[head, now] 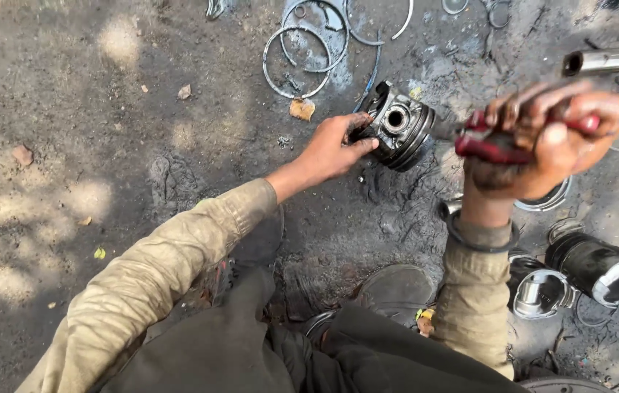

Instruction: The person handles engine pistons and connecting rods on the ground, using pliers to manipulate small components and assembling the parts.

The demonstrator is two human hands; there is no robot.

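My left hand [335,148] grips a dark, oily piston [399,125] lying on its side on the dirt ground, its pin hole facing up toward me. My right hand [549,142] is closed around the red handles of a pair of pliers [495,145], whose tip points left toward the piston's side. A shiny metal pin tube [600,61] lies on the ground just beyond my right hand.
Several thin metal rings [298,62] lie on the ground beyond the piston. More pistons [600,268] [540,292] lie at the lower right. My dark shoes [395,291] rest below the work spot. Small stones [301,109] dot the oily dirt.
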